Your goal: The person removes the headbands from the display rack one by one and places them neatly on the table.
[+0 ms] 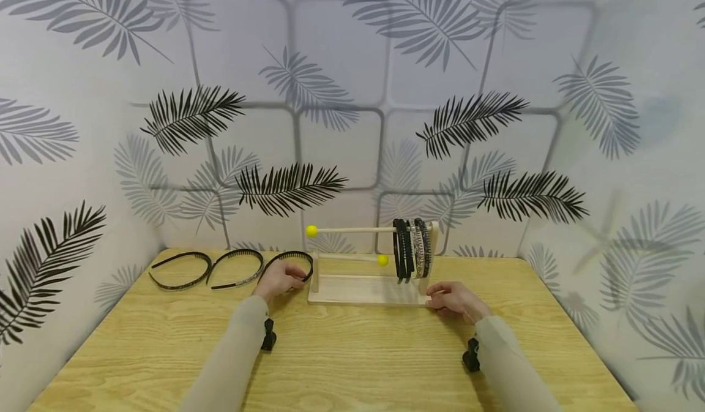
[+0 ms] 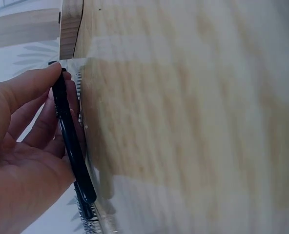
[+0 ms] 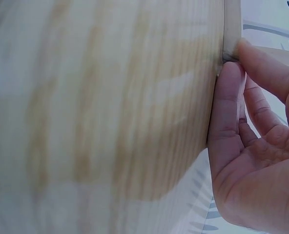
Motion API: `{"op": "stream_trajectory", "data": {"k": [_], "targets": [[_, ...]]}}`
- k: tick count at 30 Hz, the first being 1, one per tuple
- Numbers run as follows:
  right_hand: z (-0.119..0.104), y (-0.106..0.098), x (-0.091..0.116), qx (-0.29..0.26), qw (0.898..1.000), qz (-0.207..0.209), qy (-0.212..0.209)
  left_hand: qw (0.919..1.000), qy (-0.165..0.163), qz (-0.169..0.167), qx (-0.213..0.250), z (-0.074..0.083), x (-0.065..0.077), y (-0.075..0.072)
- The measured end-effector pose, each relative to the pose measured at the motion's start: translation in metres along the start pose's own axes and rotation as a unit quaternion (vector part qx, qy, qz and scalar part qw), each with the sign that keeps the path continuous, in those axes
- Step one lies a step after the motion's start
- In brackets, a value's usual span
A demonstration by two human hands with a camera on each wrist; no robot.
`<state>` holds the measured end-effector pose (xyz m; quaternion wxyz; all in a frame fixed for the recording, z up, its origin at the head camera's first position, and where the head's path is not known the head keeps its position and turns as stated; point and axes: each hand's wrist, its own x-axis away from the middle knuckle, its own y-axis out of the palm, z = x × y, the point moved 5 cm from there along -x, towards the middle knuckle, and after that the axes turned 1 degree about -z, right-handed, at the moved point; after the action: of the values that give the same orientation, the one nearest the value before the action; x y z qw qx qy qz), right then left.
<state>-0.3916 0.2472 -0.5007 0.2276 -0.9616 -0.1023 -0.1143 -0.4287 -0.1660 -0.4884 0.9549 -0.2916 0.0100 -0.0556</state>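
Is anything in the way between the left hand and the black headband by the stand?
Nothing that I can see! The left hand already holds the black headband directly. The wooden stand is beside them, not between.

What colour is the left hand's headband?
Black; the headband shows best in the left wrist view.

Bright in here, even whitish light; can't tell the source. Soft shadows beside the pale beige sleeves [image 1: 228, 348] on the yellow wood-grain counter [image 1: 358, 357]. Head view fairly sharp, white leaf-print walls [image 1: 617, 185] stretched at edges. Wrist views: grain smeared, pale glare; glossy black curved headband [image 2: 73, 141] crisper. Right wrist: white flare, left edge.
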Motion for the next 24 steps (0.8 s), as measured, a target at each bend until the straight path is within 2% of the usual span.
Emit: {"op": "stream_trajectory", "data": {"k": [6,15,24], "targets": [[-0.0004,-0.0004,0.0,0.002,1.0,0.001,0.0,0.9999,0.003,-0.006,0.01,-0.0023,-0.0023,-0.0003],[0.0012,0.0006,-0.0006,0.01,1.0,0.006,0.002,0.9999,0.007,0.0,-0.009,-0.0001,-0.0009,0.0002],[-0.0001,0.0018,-0.0003,0.003,1.0,0.006,-0.003,0.9997,-0.008,0.009,-0.02,-0.0028,-0.0015,-0.0015]]}}
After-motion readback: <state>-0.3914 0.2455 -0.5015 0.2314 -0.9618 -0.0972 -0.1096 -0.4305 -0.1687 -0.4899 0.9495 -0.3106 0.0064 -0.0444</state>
